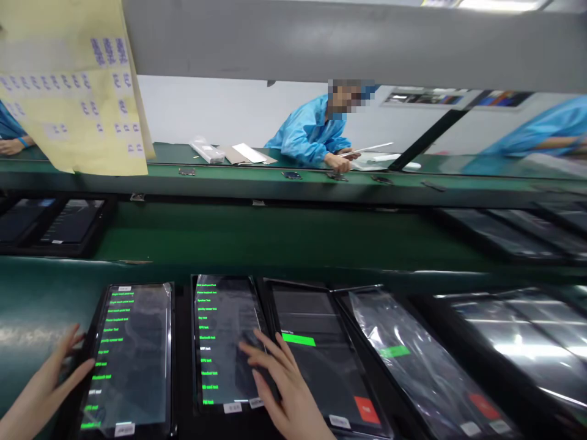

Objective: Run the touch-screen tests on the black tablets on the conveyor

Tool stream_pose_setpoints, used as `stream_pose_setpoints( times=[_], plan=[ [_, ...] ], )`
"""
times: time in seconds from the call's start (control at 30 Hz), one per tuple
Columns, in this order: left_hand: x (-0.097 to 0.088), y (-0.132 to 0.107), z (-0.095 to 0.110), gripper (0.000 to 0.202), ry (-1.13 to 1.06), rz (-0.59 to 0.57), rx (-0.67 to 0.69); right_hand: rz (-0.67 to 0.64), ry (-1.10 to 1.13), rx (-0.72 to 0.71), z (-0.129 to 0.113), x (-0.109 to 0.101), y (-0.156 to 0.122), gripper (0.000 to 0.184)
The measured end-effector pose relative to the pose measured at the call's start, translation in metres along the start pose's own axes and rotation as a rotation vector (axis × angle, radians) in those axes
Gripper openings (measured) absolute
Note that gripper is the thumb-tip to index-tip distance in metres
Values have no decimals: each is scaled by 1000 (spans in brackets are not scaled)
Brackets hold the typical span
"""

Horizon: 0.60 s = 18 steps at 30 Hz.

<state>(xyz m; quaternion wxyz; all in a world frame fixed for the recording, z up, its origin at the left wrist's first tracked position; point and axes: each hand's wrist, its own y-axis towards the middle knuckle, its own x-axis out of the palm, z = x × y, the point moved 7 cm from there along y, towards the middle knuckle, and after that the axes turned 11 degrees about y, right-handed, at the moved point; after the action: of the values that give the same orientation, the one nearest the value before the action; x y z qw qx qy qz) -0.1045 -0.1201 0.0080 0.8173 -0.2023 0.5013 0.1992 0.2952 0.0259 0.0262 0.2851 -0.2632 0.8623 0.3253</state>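
Note:
My left hand [46, 382] is at the left edge of a black tablet [131, 360], thumb and fingers apart, the thumb tip at its frame. Lines of mostly green test text run down that screen. Over a second tablet [222, 342] with a similar list, my right hand [282, 382] is spread, its fingertips at the screen; I cannot tell if they touch. To the right lies a third tablet [316, 366] with a green bar and a red box. Beside it is another tablet [413, 354] under wrinkled clear film.
More tablets in dark trays lie at the right [523, 342], far right [504, 232] and far left [68, 223]. A yellow paper sheet [73, 91] hangs at upper left. Across the green line, a person in blue [307, 131] handles a flat piece. Other people's sleeves show at both edges.

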Motion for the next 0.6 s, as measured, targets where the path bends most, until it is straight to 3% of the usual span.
stream_pose_setpoints(
  times=[0.1,0.17,0.4,0.5,0.6],
  plan=[
    [-3,24,16,100,-107,-105,-127,-35,-9,117,14,4,22,15],
    [-4,36,24,105,-67,-138,-179,-49,-11,142,19,8,36,14],
    [-6,58,43,88,84,-135,-147,-121,-59,166,39,27,65,14],
    [-6,60,45,81,97,-114,-141,-70,-47,139,40,17,61,16],
    [-6,63,47,78,104,-105,-139,61,7,209,42,-10,37,22]
  ],
)
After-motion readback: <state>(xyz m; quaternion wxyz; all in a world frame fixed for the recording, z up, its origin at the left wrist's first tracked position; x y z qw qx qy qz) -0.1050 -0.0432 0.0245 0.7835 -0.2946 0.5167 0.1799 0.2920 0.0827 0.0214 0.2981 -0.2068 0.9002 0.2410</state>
